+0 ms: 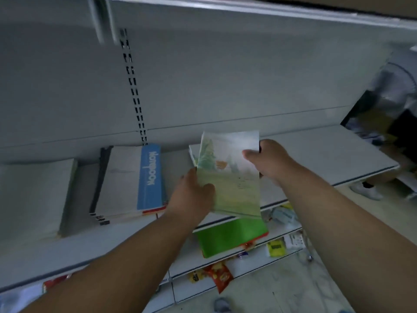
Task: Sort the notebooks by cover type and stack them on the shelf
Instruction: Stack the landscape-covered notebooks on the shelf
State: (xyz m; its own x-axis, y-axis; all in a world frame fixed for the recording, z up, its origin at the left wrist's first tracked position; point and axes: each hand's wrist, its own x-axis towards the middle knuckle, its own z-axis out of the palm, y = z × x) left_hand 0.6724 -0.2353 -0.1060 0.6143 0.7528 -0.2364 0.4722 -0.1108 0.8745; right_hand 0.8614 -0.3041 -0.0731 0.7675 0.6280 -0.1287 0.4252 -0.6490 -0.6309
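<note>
Both hands hold a small stack of notebooks with a pale landscape cover (232, 177) just above the white shelf (316, 152). My left hand (191, 195) grips its lower left edge, and my right hand (268, 159) grips its upper right corner. Under this stack, sticking out past the shelf's front edge, lies a bright green notebook (230, 238). To the left on the shelf rests a pile of notebooks topped by a white and blue cover (133, 179). Farther left lies another pile with a plain pale cover (33, 195).
The shelf's grey back panel has a slotted upright (135, 91). An upper shelf (248, 7) overhangs. Lower shelves hold snack packets, among them a red one (220, 275) and a yellow one (275, 247). Another person's white shoe (366, 190) stands on the floor at right.
</note>
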